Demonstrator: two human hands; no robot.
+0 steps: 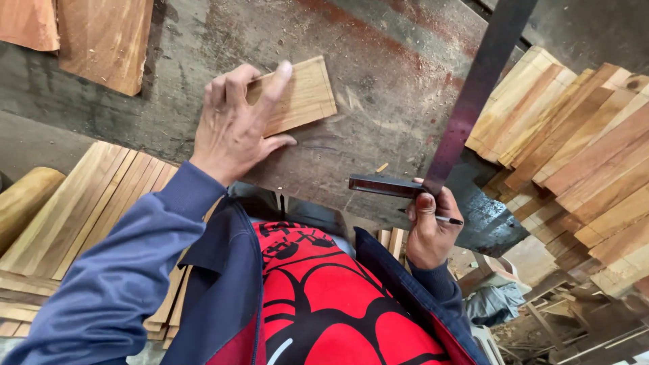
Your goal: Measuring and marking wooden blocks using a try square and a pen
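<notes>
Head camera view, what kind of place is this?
Most likely a woodworking shop: stacks of cut wooden slats, a dusty worn workbench, and a try square with a pencil in the right hand.

Two hands show, the left hand (233,125) and the right hand (429,226), with one small board (304,94), one try square (439,149), one pencil (447,219), and two larger boards (101,40) on the bench (378,67).

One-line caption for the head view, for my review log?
Left hand presses small rectangular wooden board on worn workbench; right hand grips dark metal try square and pencil.
</notes>
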